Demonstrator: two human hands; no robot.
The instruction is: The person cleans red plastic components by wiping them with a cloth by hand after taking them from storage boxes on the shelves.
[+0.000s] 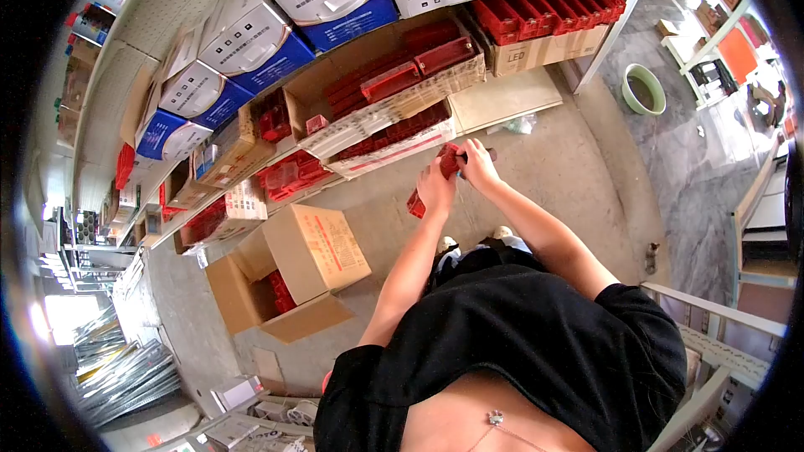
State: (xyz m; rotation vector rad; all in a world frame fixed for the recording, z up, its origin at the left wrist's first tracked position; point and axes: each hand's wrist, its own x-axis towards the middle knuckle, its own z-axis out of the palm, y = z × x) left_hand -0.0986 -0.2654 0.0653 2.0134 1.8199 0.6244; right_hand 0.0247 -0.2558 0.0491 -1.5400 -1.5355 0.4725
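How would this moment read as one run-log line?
left hand: holding red plastic item | right hand: at its far end, grip unclear | floor: open cardboard box, red pieces inside

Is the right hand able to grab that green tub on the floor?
Probably not: the right hand seems busy at the red object, and the green tub looks too far off.

Plastic-looking red piece (450,162), matt cardboard box (327,255), matt cloth shirt (502,326), smooth floor (578,172).
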